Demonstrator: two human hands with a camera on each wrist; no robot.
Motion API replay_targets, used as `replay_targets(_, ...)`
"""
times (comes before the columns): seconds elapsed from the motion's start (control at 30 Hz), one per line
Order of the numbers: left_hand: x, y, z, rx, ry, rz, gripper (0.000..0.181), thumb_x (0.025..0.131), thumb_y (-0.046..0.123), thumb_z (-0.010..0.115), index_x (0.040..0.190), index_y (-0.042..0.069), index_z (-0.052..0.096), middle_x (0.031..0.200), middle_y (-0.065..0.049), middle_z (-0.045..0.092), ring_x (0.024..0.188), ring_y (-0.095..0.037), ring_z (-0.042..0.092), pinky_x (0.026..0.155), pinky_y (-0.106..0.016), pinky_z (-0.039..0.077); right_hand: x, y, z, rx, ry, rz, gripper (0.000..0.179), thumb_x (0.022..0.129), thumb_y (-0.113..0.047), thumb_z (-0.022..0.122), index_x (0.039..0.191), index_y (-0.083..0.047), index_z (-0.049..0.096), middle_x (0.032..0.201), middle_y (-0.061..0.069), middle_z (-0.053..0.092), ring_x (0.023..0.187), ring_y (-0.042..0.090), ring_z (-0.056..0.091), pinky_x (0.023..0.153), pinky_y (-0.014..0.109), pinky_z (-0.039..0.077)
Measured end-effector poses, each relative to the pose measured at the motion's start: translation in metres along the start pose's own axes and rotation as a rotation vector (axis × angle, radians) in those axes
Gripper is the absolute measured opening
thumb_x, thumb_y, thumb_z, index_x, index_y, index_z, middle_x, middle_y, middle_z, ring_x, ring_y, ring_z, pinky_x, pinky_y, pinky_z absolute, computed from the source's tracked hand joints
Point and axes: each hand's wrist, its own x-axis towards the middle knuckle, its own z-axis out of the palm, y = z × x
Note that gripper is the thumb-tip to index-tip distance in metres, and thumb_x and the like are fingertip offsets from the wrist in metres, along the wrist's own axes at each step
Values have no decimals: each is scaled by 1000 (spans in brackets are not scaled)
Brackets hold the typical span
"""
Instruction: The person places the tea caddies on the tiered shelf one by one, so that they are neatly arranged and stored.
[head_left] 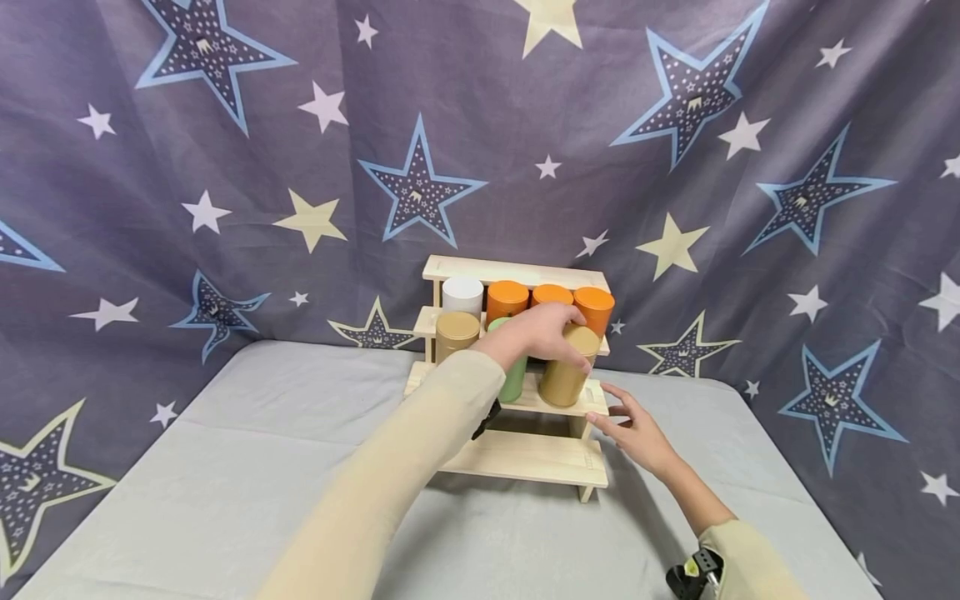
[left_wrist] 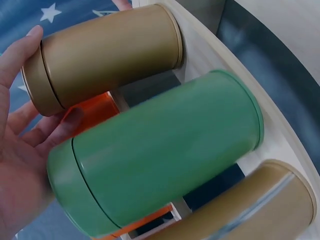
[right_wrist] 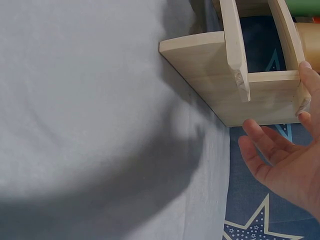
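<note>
A tiered wooden rack (head_left: 525, 456) holds several lidded canisters. My left hand (head_left: 546, 332) grips the lid end of a gold canister (head_left: 562, 382), thumb on one side and fingers on the other. That canister leans slightly, its base at the right of the second-lowest shelf. Beside it stands a green canister (left_wrist: 160, 150), close under my left fingers in the left wrist view. Another gold canister (head_left: 454, 332) stands farther left on that shelf. My right hand (head_left: 636, 435) touches the shelf's right end with its thumb, the other fingers loosely spread.
On the shelf behind stand a white canister (head_left: 462, 293) and three orange canisters, the rightmost orange canister (head_left: 595, 305) near the edge. A grey cloth (head_left: 225, 467) covers the surface under the rack. A star-patterned curtain (head_left: 465, 75) hangs close behind and at the sides.
</note>
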Motion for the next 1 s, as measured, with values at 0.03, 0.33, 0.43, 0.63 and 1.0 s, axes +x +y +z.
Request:
replay_targets(0.03,-1,0,-1,6,-3,-2,70,76,40,74,134,11,48,131,-3,54,113,-14,52,100,-28,44,0,0,0,0,1,0,66,90,-36,62,145,-18,30,121,25,56,97,31,62,71,37,54)
replay_targets(0.33,-4,-4,-3,15,-9,0,68,79,38,73,135,8,48,133,-5,53,117,-17,51,102,-30,44,0,1,2,0,1,1,66,90,-37,61,145,-18,30,120,25,56,97,32,62,70,32,53)
replay_targets(0.43,-5,-6,-3,31,-2,6,68,80,38,72,135,8,48,135,-6,52,120,-18,49,105,-31,42,-1,0,3,-6,-2,2,66,90,-37,61,146,-18,29,120,26,56,99,35,62,69,31,52)
replay_targets(0.63,-4,-8,-1,51,13,8,70,80,41,71,136,7,47,137,-6,50,125,-18,47,107,-30,40,-2,0,4,-5,-5,7,67,91,-37,60,146,-17,28,120,26,56,100,37,61,67,28,51)
replay_targets(1.0,-3,-7,-3,54,53,38,65,80,41,72,132,7,52,132,-4,54,121,-16,50,106,-29,41,-2,-2,1,-24,-5,9,68,91,-39,59,147,-18,28,122,26,55,101,36,61,70,31,53)
